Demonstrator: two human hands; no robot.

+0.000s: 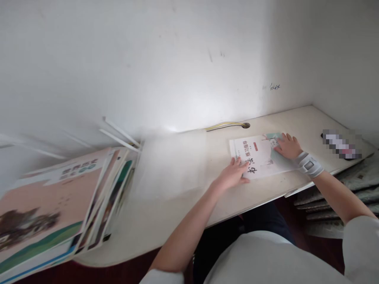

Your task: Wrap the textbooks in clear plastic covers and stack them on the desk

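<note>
On the desk (pixel 302 124), the booklet (pixel 260 156) runs lengthwise from left hand (pixel 233 173) to right hand (pixel 288 147) — both spread, seemingly touching its cover.

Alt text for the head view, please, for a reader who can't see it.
A person's left grip and right grip, both open, touch opposite ends of a pale booklet on a white desk against a wall. A translucent sheet lies to its left, then a stack of books; a pixelated item lies at right.
</note>
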